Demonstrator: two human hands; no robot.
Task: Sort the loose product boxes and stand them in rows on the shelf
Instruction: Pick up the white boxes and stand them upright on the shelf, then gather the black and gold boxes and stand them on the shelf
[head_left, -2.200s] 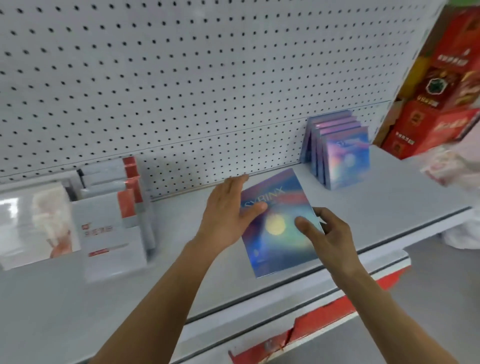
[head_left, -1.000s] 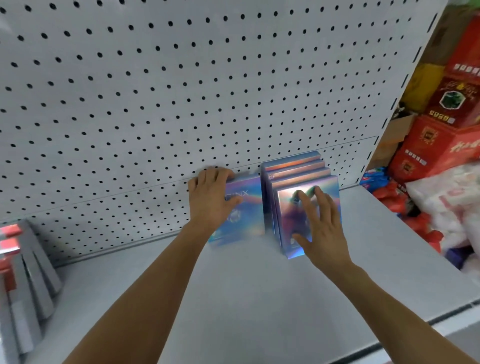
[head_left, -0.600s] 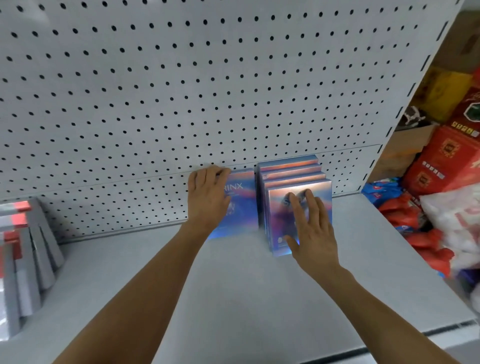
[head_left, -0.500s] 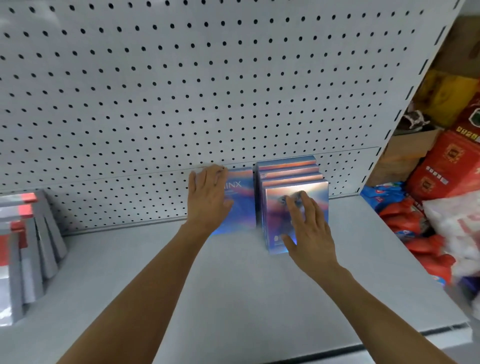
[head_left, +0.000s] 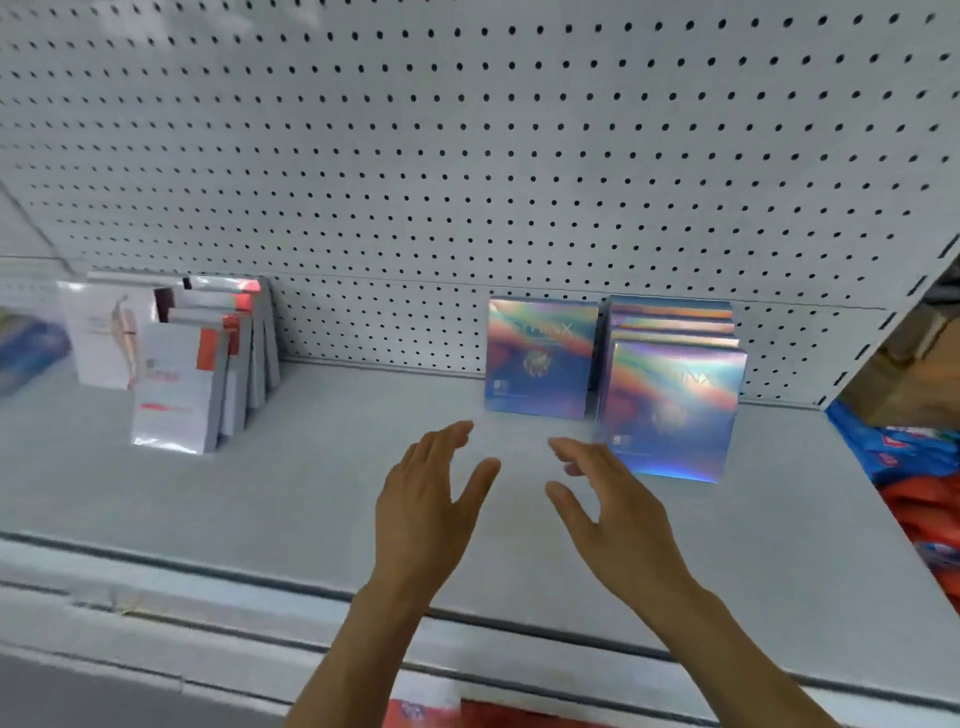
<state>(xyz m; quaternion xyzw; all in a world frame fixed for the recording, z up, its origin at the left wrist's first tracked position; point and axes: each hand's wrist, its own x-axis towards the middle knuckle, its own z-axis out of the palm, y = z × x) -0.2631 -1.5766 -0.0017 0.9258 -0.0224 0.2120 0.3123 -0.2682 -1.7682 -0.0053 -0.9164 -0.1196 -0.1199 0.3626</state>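
A single iridescent blue box (head_left: 540, 358) stands upright against the pegboard on the grey shelf (head_left: 291, 493). Right beside it stands a row of several matching iridescent boxes (head_left: 672, 405), front one facing me. My left hand (head_left: 431, 499) and my right hand (head_left: 613, 509) hover over the shelf in front of these boxes, fingers spread and relaxed, holding nothing and touching nothing. At the far left a row of white and red boxes (head_left: 187, 384) leans against the back wall.
The white pegboard (head_left: 467, 156) forms the back wall. A white box with a figure print (head_left: 106, 338) and a blurred blue item (head_left: 26, 348) sit at the far left. Blue and red bagged goods (head_left: 909, 467) lie past the shelf's right end.
Both hands have let go of the iridescent boxes and drawn back toward me. The single box now stands alone beside the row. The view has pulled back and left.
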